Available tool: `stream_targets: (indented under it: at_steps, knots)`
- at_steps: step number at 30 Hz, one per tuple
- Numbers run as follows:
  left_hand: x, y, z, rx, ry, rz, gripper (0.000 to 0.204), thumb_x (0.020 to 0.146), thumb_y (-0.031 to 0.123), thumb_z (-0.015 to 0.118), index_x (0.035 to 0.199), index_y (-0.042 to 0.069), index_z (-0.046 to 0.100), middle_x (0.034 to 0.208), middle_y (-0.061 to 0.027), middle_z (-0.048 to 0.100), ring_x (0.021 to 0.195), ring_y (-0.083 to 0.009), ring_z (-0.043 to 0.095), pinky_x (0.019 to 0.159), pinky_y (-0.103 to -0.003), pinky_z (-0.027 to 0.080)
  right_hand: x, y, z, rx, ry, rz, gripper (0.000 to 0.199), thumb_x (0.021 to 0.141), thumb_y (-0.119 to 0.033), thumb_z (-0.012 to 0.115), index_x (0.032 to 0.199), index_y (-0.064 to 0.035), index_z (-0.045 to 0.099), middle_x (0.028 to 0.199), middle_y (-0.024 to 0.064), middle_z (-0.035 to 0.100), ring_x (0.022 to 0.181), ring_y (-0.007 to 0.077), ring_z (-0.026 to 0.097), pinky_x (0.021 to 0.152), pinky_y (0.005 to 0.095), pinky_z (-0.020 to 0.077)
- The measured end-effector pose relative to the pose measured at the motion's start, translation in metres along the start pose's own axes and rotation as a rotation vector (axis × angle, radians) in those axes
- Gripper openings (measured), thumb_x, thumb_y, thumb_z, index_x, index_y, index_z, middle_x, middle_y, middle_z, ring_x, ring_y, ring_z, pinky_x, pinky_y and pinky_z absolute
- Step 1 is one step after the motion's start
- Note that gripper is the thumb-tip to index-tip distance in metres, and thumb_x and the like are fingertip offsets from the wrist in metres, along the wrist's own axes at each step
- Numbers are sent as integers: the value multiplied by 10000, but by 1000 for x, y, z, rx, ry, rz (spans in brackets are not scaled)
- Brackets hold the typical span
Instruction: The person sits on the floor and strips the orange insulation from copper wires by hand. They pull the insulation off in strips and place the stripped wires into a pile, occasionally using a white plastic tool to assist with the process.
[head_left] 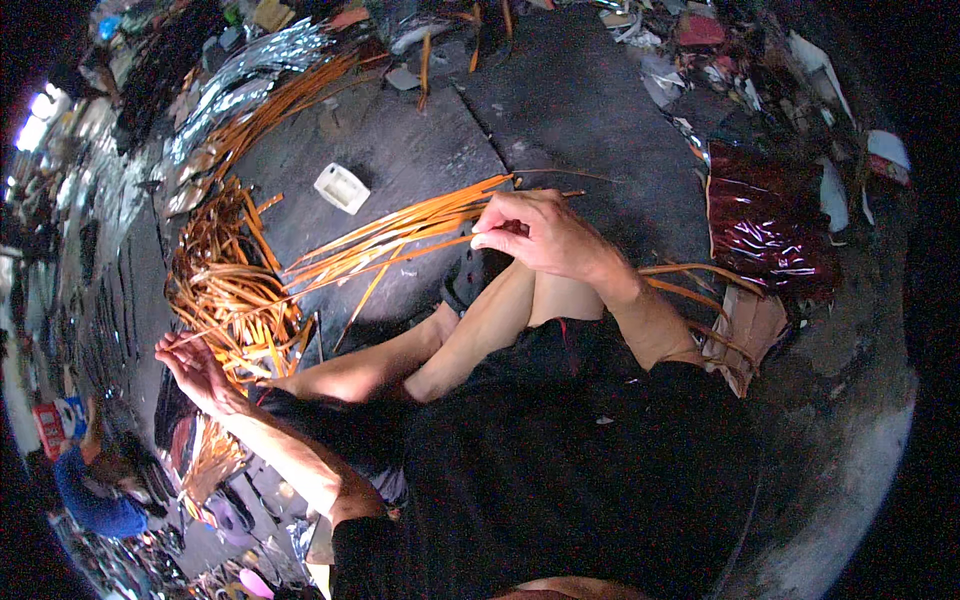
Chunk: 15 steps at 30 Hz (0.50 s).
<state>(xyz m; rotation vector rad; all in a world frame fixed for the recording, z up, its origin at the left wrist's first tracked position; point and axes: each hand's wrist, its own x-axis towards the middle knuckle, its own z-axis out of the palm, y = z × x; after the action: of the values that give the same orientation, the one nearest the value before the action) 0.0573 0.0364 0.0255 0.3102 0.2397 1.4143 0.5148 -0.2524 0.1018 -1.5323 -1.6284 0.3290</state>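
A long, thin orange-brown strip (385, 262) stretches slantwise between my two hands. My right hand (540, 235), above my bent knee, pinches its upper end between thumb and fingertips. At the left, the strip's other end meets the curled fingers of my left hand (198, 375), beside a tangled heap of similar glossy strips (240, 290). A loose bundle of straighter strips (410, 222) lies on the dark floor beyond my legs, just left of my right hand.
A small white rectangular tray (343, 188) rests on the dark floor mat (420, 135). Silvery strips (250, 75) lie at the far left. A shiny dark red sheet (770, 225) and brown cardboard (742, 335) are at the right. Another person in blue (95, 495) is at the lower left.
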Motion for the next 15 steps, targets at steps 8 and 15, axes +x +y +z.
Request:
stream_targets:
  at_steps: [8, 15]
  knots:
    - [-12, -91, -19, 1294, 191, 51, 604, 938, 331, 603, 1437, 78, 377, 1294, -143, 531, 1157, -240, 526, 949, -353, 428, 7, 81, -62, -71, 147, 417, 283, 842, -240, 721, 1045, -48, 676, 952, 108, 705, 874, 211, 683, 786, 327, 534]
    - [-32, -143, 28, 1334, 22, -115, 470, 965, 248, 562, 1377, 45, 460, 1269, -153, 565, 1166, -233, 558, 1010, -361, 424, 60, 249, -59, -318, 169, 552, 384, 893, -291, 644, 1199, -67, 585, 1082, 151, 664, 962, 296, 652, 851, 400, 506]
